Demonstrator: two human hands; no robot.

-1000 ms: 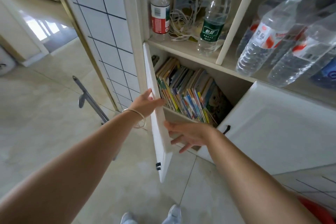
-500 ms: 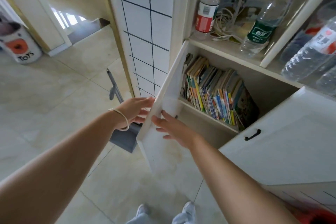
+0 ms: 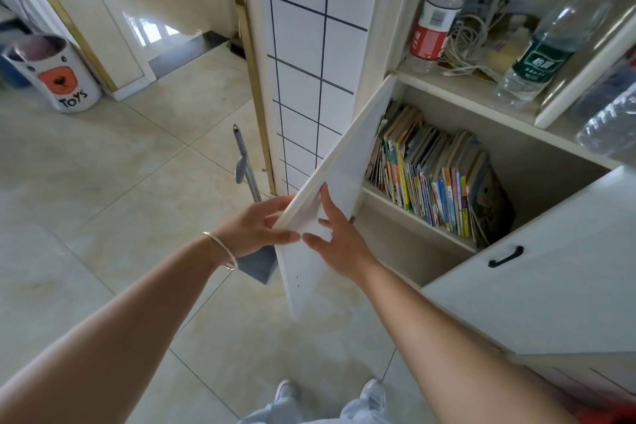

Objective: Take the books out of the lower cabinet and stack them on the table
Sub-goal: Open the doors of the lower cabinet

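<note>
Both hands — left hand [image 3: 256, 227] gripping, right hand [image 3: 335, 237] flat — on open cabinet door [image 3: 347, 169] (books [image 3: 437, 175] shelved inside)

I am seeing both arms reaching forward. The left hand [image 3: 256, 227] is curling its fingers around the door edge [image 3: 311, 189], thumb nearest me. The right hand [image 3: 339, 241] is lying flat, fingers straight, just beside the left fingertips.
</note>
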